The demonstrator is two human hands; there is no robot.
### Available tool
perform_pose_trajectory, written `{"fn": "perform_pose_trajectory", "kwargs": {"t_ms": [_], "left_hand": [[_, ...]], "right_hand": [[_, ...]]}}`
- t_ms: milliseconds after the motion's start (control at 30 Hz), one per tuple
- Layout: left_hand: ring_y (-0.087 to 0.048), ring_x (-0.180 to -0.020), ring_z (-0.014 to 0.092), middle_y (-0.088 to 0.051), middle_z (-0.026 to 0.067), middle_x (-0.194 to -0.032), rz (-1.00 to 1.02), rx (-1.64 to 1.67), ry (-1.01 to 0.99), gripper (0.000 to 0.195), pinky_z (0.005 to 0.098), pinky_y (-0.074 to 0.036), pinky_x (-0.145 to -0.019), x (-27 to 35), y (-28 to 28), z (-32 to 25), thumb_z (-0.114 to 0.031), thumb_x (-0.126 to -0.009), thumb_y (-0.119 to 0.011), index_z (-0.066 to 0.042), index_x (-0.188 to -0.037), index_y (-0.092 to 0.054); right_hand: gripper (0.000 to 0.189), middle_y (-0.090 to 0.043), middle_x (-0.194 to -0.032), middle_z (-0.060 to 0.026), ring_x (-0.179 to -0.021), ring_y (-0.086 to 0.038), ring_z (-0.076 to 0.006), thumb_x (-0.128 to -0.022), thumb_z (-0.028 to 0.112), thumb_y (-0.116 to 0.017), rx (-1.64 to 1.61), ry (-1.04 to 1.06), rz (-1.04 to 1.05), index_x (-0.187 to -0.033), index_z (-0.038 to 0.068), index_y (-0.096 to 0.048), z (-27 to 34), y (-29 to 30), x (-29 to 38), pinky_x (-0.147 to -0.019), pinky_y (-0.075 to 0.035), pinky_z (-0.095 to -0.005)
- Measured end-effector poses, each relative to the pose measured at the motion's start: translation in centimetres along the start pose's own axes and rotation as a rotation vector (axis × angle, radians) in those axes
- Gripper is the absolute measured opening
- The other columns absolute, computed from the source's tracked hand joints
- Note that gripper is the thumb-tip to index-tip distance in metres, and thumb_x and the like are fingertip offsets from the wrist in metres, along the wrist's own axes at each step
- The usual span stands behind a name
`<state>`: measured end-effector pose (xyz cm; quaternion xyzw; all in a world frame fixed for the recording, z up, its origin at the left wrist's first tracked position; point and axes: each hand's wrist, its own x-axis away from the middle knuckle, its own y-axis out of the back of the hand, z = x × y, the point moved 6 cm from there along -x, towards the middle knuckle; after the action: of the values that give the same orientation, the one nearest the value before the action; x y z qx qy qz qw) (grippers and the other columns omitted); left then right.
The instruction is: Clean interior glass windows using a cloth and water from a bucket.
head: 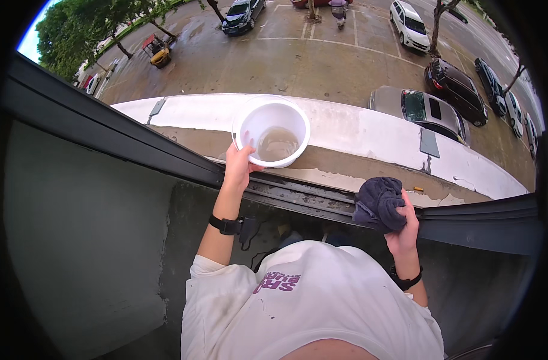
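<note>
My left hand grips the near left rim of a white plastic bucket, thumb over the edge. Murky brownish water covers the bottom of the bucket, which is tilted so its mouth faces me. The bucket is held out past the window track, above the outer ledge. On the right, my right hand holds a bunched dark navy cloth over the track. Dirt and dark specks lie in the grooves of the metal sliding-window track between my hands.
Dark window frames stand left and right. Beyond the track runs a ledge with a white parapet; a small orange-brown object lies there. Far below is a wet parking lot with several cars, trees and a person on a scooter.
</note>
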<state>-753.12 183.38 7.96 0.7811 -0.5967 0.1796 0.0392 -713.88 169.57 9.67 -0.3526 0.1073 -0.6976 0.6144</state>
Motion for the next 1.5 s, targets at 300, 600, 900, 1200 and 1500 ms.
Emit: {"fn": "perform_pose_trajectory", "kwargs": {"t_ms": [300, 600, 900, 1200, 1500], "left_hand": [[-0.068, -0.063, 0.020, -0.059, 0.0189, -0.111, 0.152, 0.050, -0.070, 0.047, 0.0274, -0.057, -0.041, -0.7, -0.4, 0.5, -0.010, -0.096, -0.055, -0.002, -0.137, -0.033], [-0.070, -0.070, 0.024, -0.052, 0.0212, -0.128, 0.198, 0.081, 0.064, 0.061, 0.0289, -0.055, -0.041, 0.0, 0.9, 0.3, -0.024, -0.098, -0.057, -0.005, -0.145, -0.022], [-0.070, -0.072, 0.022, -0.031, 0.0242, -0.153, 0.157, -0.049, 0.033, 0.075, 0.0296, -0.055, -0.042, 4.4, 3.8, 1.1, -0.028, -0.100, -0.061, -0.005, -0.153, -0.013], [-0.061, -0.114, 0.021, -0.044, 0.0182, -0.149, 0.625, -0.026, 0.034, 0.067, 0.0360, -0.057, -0.090, 12.8, 2.2, -1.3, -0.011, -0.098, -0.063, -0.011, -0.156, -0.029], [-0.054, -0.128, 0.021, -0.051, 0.0048, -0.143, 0.737, 0.615, 0.367, 0.064, 0.0437, -0.050, -0.100, 12.2, 14.3, -0.5, -0.053, -0.096, -0.060, -0.020, -0.148, -0.042]], "right_hand": [[0.066, -0.055, -0.139, -0.0171, -0.126, -0.057, -0.0319, -0.091, 0.023, -0.048, -0.122, 0.164, -0.272, -0.153, 0.004, -0.035, -4.3, -4.0, 1.4, -0.102, -0.051, -0.0483], [0.059, -0.059, -0.133, -0.0115, -0.114, -0.062, -0.0278, -0.097, 0.043, -0.057, -0.134, 0.179, -0.188, -0.145, 0.011, -0.046, -5.4, -7.1, 1.2, -0.085, -0.055, -0.0458], [0.097, -0.051, -0.141, -0.0119, -0.127, -0.056, -0.0279, -0.075, 0.015, -0.085, -0.073, 0.255, 0.118, -0.153, 0.006, -0.029, -6.6, -8.7, 0.8, -0.104, -0.050, -0.0430], [0.077, -0.063, -0.126, -0.0108, -0.117, -0.059, -0.0180, -0.072, 0.010, -0.081, 0.554, 0.254, 0.395, -0.140, -0.005, -0.047, -7.3, -17.3, 1.1, -0.105, -0.042, -0.0319], [0.087, -0.048, -0.121, -0.0240, -0.103, -0.060, -0.0443, -0.076, 0.018, -0.084, 1.244, 0.778, 0.544, -0.142, 0.002, -0.029, -15.1, -32.2, 3.9, -0.086, -0.052, -0.0452]]}}
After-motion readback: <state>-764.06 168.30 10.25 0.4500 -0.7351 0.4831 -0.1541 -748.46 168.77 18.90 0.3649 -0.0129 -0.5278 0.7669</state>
